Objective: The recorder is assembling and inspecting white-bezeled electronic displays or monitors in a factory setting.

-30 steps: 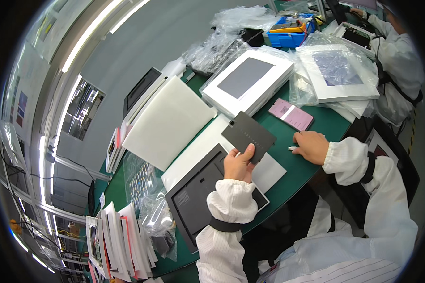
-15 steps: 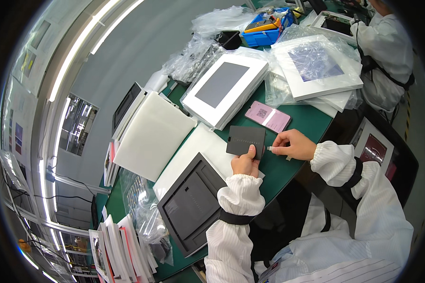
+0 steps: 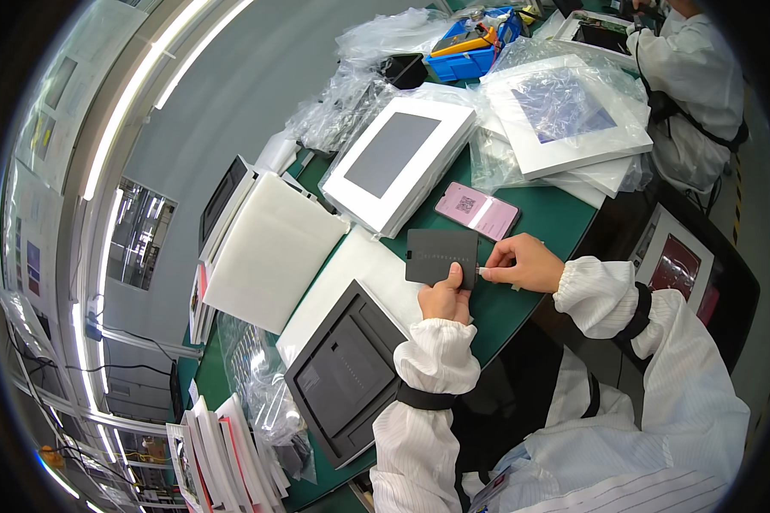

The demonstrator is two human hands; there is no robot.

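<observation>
My left hand (image 3: 444, 299) grips a flat dark grey square cover (image 3: 436, 250) by its near edge, thumb on top. Small perforations run across the cover's face. Between thumb and fingertips, my right hand (image 3: 530, 262) pinches a small pale piece (image 3: 482, 271), too small to name, right at the cover's right edge. Whether the piece touches the cover I cannot tell. Just beyond the hands lies a phone (image 3: 477, 211) with a pink screen and a square code. A large dark grey frame-like housing (image 3: 346, 369) rests left of my left forearm.
On the green table (image 3: 506, 328) lie white-framed display panels (image 3: 370, 198), another under plastic wrap (image 3: 530, 154), and a white foam sheet (image 3: 275, 253). Farther back stand a blue bin (image 3: 464, 65) and plastic bags (image 3: 338, 111). A co-worker's sleeve (image 3: 689, 73) shows at the upper right.
My right hand has moved left, bringing the small pale piece to the cover's right edge. My left hand keeps its hold on the cover. The view has shifted slightly.
</observation>
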